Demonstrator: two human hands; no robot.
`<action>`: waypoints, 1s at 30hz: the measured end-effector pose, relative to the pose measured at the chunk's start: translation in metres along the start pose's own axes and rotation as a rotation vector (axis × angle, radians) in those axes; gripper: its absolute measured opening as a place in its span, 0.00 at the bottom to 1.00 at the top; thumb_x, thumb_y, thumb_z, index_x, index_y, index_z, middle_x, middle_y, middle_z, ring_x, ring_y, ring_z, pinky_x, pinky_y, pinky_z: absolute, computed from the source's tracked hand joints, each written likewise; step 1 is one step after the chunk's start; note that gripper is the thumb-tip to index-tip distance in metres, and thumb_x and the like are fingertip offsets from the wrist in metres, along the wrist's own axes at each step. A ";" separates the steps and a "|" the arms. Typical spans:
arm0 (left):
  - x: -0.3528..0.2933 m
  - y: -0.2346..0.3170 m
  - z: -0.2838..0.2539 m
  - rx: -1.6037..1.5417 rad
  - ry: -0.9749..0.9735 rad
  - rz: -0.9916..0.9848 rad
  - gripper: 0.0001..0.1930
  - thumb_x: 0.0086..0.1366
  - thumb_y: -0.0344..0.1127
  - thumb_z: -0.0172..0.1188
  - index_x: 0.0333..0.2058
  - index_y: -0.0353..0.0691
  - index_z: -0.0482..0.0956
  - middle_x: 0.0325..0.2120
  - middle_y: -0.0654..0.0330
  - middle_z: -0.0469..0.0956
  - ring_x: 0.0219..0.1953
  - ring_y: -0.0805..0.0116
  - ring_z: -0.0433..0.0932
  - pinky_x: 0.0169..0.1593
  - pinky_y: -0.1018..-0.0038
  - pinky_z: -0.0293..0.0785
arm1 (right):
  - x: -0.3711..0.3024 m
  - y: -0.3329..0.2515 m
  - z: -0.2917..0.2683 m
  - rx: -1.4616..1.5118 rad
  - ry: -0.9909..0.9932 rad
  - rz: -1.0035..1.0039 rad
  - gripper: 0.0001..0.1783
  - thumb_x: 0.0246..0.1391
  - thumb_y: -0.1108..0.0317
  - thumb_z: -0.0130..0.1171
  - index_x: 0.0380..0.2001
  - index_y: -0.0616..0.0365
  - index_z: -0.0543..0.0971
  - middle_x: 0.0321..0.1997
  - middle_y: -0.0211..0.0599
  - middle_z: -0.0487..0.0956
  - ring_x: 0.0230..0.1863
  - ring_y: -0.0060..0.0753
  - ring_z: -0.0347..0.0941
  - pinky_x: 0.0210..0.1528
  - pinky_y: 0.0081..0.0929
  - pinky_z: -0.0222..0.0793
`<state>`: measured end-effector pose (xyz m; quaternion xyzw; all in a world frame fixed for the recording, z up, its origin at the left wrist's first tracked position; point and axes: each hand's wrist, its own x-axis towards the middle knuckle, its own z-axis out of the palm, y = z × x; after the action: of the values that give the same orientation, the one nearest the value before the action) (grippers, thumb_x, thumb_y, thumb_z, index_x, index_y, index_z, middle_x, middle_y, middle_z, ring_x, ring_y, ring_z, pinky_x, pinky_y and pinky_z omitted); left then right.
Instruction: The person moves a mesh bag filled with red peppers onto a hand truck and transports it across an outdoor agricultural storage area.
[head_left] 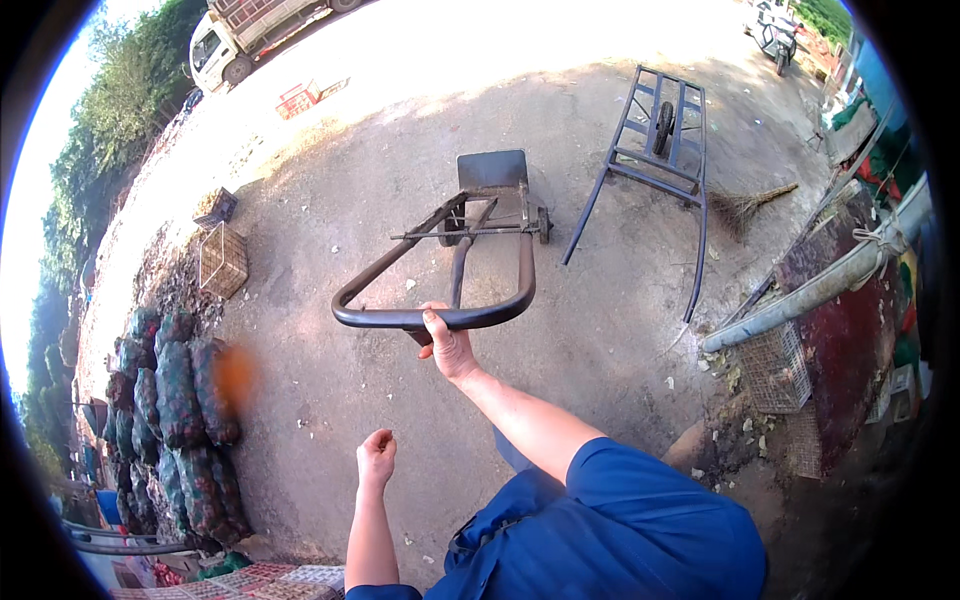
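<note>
My right hand (450,350) is wrapped around the rounded handle of a dark metal hand truck (378,318). The truck tilts toward me, its two small wheels on the ground and its flat toe plate (492,168) at the far end. To the left and nearer me, my left hand (376,459) hangs in a loose fist, apart from the truck; I see nothing in it.
Stacked net sacks (180,395) stand at left, near plastic crates (223,260). A blue one-wheeled barrow frame (652,165) lies right of the truck, beside a twig broom (745,205). A pale pole (815,290) juts in at right. A truck (225,50) is parked far left.
</note>
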<state>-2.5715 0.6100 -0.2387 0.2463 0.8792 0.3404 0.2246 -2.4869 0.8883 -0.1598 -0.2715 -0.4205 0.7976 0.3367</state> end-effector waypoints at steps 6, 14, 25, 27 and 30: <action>0.076 -0.094 0.004 -0.167 0.008 -0.480 0.10 0.53 0.28 0.58 0.34 0.30 0.79 0.21 0.57 0.78 0.23 0.68 0.79 0.25 0.76 0.72 | 0.156 0.011 0.030 -0.039 -0.011 0.025 0.30 0.46 0.37 0.54 0.40 0.51 0.72 0.31 0.26 0.66 0.33 0.17 0.65 0.24 0.17 0.68; 0.213 -0.106 0.072 0.001 -0.231 -0.771 0.10 0.49 0.27 0.58 0.32 0.30 0.80 0.22 0.55 0.79 0.23 0.67 0.79 0.28 0.73 0.75 | 0.380 -0.005 0.004 -0.047 0.031 0.000 0.30 0.49 0.42 0.54 0.47 0.54 0.71 0.39 0.29 0.72 0.39 0.19 0.68 0.29 0.16 0.69; 0.675 0.029 0.066 -0.179 -0.224 -0.552 0.11 0.50 0.27 0.58 0.33 0.30 0.80 0.21 0.56 0.79 0.23 0.67 0.79 0.26 0.74 0.74 | 0.683 -0.093 -0.077 0.105 0.301 -0.079 0.23 0.50 0.50 0.53 0.44 0.54 0.73 0.37 0.30 0.77 0.35 0.21 0.72 0.28 0.20 0.71; 0.776 0.072 0.052 -0.244 -0.163 -0.427 0.11 0.50 0.28 0.58 0.33 0.30 0.79 0.21 0.56 0.79 0.23 0.67 0.79 0.26 0.74 0.74 | 0.747 -0.103 -0.104 0.119 0.274 -0.089 0.23 0.50 0.50 0.53 0.44 0.54 0.74 0.36 0.30 0.77 0.35 0.21 0.73 0.27 0.20 0.71; 0.925 0.158 0.061 -0.186 -0.123 -0.261 0.11 0.51 0.26 0.57 0.34 0.29 0.78 0.23 0.56 0.79 0.23 0.69 0.77 0.26 0.75 0.73 | 0.824 -0.139 -0.119 0.090 0.316 -0.113 0.22 0.50 0.51 0.53 0.42 0.55 0.74 0.35 0.29 0.77 0.34 0.20 0.73 0.27 0.20 0.71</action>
<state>-3.2120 1.2845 -0.3775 0.1285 0.8531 0.3726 0.3418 -2.8744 1.6350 -0.2244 -0.3542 -0.3409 0.7426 0.4548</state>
